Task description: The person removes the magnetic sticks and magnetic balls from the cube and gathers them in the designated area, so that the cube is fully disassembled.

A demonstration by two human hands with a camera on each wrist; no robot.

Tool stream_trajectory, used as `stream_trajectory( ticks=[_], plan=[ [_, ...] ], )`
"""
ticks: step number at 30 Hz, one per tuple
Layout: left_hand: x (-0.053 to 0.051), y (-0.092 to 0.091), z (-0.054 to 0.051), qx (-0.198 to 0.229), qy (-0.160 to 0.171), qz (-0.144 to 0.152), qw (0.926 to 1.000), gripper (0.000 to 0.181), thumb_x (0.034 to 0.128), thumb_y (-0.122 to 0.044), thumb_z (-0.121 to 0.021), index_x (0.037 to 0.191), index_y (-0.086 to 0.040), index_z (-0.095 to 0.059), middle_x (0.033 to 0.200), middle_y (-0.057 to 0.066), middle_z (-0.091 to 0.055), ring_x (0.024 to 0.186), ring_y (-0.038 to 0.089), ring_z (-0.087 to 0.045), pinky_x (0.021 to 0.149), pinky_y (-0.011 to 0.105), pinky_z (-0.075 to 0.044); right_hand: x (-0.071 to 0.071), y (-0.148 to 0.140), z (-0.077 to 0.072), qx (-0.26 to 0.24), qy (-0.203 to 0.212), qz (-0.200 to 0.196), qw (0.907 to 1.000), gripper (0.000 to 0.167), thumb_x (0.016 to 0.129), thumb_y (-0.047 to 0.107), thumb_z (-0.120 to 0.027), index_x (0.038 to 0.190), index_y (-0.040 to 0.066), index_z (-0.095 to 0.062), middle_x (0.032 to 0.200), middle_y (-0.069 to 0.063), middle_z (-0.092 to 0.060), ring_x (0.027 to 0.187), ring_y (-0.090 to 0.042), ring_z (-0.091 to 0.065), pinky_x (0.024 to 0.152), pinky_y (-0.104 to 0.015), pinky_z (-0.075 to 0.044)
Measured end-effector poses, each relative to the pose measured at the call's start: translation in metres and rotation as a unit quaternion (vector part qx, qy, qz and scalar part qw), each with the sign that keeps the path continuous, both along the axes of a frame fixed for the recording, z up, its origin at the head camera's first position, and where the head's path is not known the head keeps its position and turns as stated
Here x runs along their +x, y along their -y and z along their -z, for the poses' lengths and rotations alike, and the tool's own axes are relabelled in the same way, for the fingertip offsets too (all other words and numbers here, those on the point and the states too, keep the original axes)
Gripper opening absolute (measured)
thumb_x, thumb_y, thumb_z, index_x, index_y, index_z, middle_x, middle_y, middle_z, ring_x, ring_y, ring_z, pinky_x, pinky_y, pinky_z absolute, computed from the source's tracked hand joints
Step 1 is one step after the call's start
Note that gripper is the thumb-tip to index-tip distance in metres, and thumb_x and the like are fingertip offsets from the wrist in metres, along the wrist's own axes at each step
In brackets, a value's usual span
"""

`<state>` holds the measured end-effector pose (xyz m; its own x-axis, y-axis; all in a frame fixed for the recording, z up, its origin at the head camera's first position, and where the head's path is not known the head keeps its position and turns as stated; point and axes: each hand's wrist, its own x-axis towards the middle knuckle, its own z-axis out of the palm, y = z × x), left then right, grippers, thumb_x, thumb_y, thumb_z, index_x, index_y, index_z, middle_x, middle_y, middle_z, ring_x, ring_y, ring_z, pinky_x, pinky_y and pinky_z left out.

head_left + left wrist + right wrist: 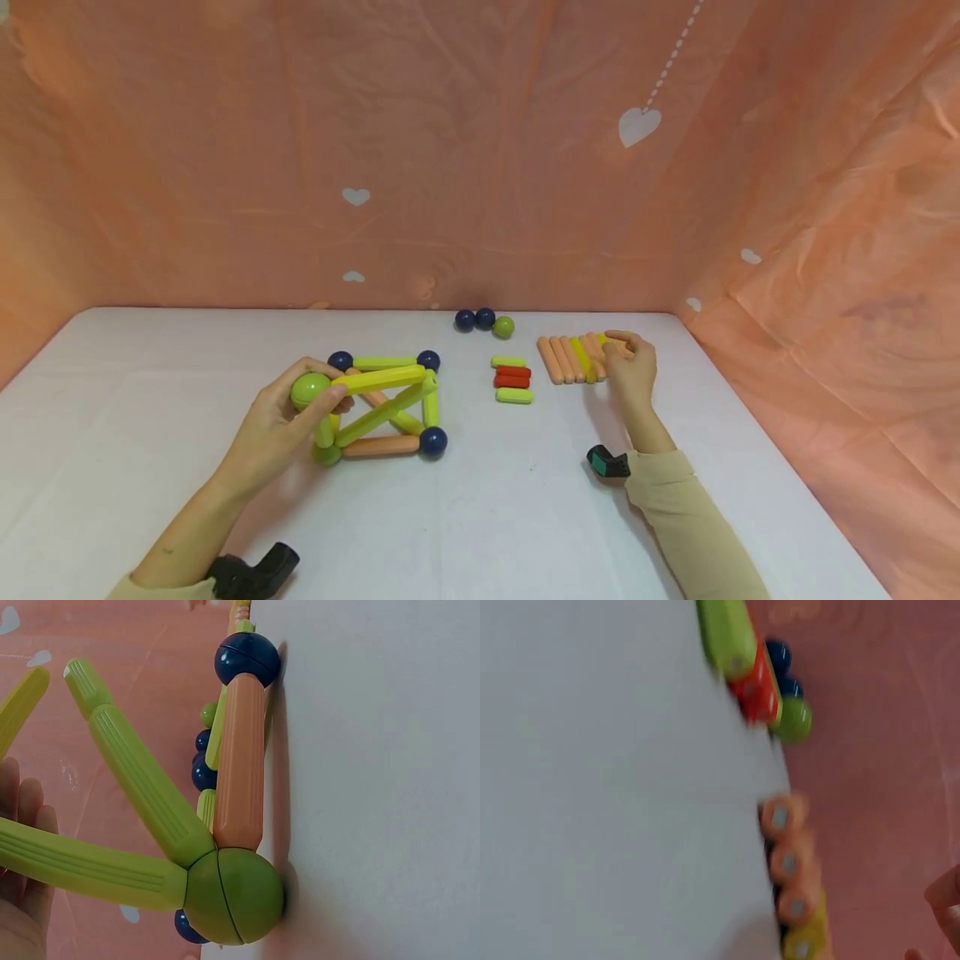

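In the head view my left hand (273, 421) grips a light green ball (309, 389), from which a yellow magnetic rod (382, 379) reaches right over a ball-and-rod frame. That frame has dark blue balls (432, 442), a green corner ball (236, 896), a peach rod (381, 446) and slanting green rods (146, 780). At the right, my right hand (632, 371) has its fingers bent over the end of a row of peach and yellow rods (557, 360). Whether they pinch a rod is hidden; the right wrist view shows only fingertips (946, 896) at its edge.
Short green and red rods (512, 382) lie in a small stack mid-table. Behind them sit two dark blue balls (465, 321) and a green ball (503, 327). An orange cloth (480, 167) hangs along the table's back edge.
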<state>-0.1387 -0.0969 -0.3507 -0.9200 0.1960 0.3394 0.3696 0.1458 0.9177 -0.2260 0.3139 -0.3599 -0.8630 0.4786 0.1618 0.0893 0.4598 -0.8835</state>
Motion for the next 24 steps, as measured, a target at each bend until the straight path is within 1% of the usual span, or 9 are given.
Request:
stream_trajectory(
  ticks=[1, 4, 5, 10, 13, 15, 18, 20, 24],
  plan=[
    [0.000, 0.000, 0.000, 0.001, 0.000, 0.000, 1.0000, 0.012, 0.0972, -0.005, -0.053, 0.108, 0.000, -0.055, 0.096, -0.003, -0.064, 0.087, 0.006, -0.065, 0.077, 0.015, -0.052, 0.000, 0.006, -0.002, -0.006, -0.002, -0.014, 0.9999, 0.029, 0.091, 0.008, -0.052, 0.116, -0.003, -0.063, 0.135, -0.020, -0.049, 0.117, -0.029, -0.042, 0.078, -0.027, -0.038],
    [0.000, 0.000, -0.001, 0.001, 0.000, 0.000, 1.0000, 0.012, 0.0973, -0.005, -0.053, 0.108, 0.000, -0.055, 0.095, -0.003, -0.064, 0.086, 0.006, -0.065, 0.077, 0.016, -0.053, 0.001, 0.024, -0.006, -0.021, -0.009, -0.040, 0.9989, 0.028, 0.091, 0.009, -0.054, 0.115, -0.003, -0.063, 0.128, -0.018, -0.052, 0.114, -0.026, -0.045, 0.076, -0.017, -0.038],
    [0.000, 0.000, -0.001, 0.001, 0.001, 0.000, 1.0000, 0.012, 0.0973, -0.005, -0.053, 0.108, 0.000, -0.054, 0.095, -0.003, -0.064, 0.086, 0.006, -0.065, 0.077, 0.016, -0.053, 0.002, 0.029, -0.008, -0.024, -0.014, -0.048, 0.9985, 0.027, 0.091, 0.008, -0.055, 0.114, -0.004, -0.063, 0.125, -0.018, -0.054, 0.116, -0.025, -0.045, 0.079, -0.016, -0.037],
    [0.001, 0.001, -0.002, -0.007, 0.005, -0.005, 1.0000, 0.012, 0.0976, -0.006, -0.053, 0.108, 0.001, -0.054, 0.093, -0.002, -0.064, 0.086, 0.005, -0.064, 0.076, 0.018, -0.054, 0.006, 0.054, -0.010, -0.030, -0.021, -0.091, 0.9952, 0.024, 0.090, 0.008, -0.058, 0.111, -0.003, -0.065, 0.116, -0.017, -0.058, 0.107, -0.020, -0.051, 0.072, -0.011, -0.040],
    [0.001, 0.001, -0.002, -0.009, 0.005, -0.007, 0.9999, 0.013, 0.0976, -0.007, -0.053, 0.108, 0.000, -0.054, 0.093, -0.002, -0.064, 0.086, 0.005, -0.064, 0.076, 0.018, -0.054, 0.009, 0.067, -0.010, -0.041, -0.022, -0.110, 0.9928, 0.023, 0.090, 0.010, -0.060, 0.109, -0.002, -0.066, 0.111, -0.016, -0.062, 0.098, -0.018, -0.055, 0.068, -0.011, -0.042],
    [0.001, 0.001, -0.002, -0.009, 0.004, -0.006, 0.9999, 0.013, 0.0976, -0.007, -0.053, 0.108, 0.000, -0.054, 0.092, -0.002, -0.064, 0.086, 0.005, -0.064, 0.076, 0.018, -0.054, 0.012, 0.074, -0.011, -0.044, -0.022, -0.122, 0.9912, 0.023, 0.090, 0.010, -0.060, 0.109, -0.001, -0.067, 0.109, -0.016, -0.063, 0.096, -0.018, -0.056, 0.070, -0.013, -0.044],
    [0.001, 0.000, -0.002, -0.007, 0.000, -0.006, 1.0000, 0.012, 0.0975, -0.006, -0.053, 0.108, 0.001, -0.054, 0.091, -0.004, -0.065, 0.085, 0.005, -0.064, 0.076, 0.018, -0.054, 0.015, 0.084, -0.012, -0.048, -0.019, -0.147, 0.9879, 0.022, 0.090, 0.009, -0.061, 0.109, 0.000, -0.067, 0.111, -0.017, -0.064, 0.099, -0.022, -0.058, 0.076, -0.019, -0.045],
    [0.000, 0.000, -0.002, -0.007, -0.004, -0.005, 1.0000, 0.012, 0.0975, -0.006, -0.053, 0.107, 0.001, -0.054, 0.091, -0.005, -0.065, 0.085, 0.005, -0.064, 0.076, 0.018, -0.054, 0.019, 0.090, -0.013, -0.045, -0.013, -0.162, 0.9857, 0.022, 0.090, 0.010, -0.061, 0.109, 0.001, -0.066, 0.113, -0.016, -0.063, 0.105, -0.024, -0.056, 0.084, -0.023, -0.045],
    [0.000, 0.000, -0.001, -0.009, -0.010, -0.007, 0.9999, 0.011, 0.0975, -0.005, -0.052, 0.107, 0.002, -0.054, 0.090, -0.005, -0.064, 0.084, 0.005, -0.064, 0.075, 0.018, -0.054, 0.024, 0.103, -0.014, -0.053, -0.002, -0.187, 0.9809, 0.021, 0.091, 0.011, -0.062, 0.109, 0.001, -0.067, 0.115, -0.013, -0.062, 0.109, -0.025, -0.055, 0.087, -0.027, -0.046]
  ],
)
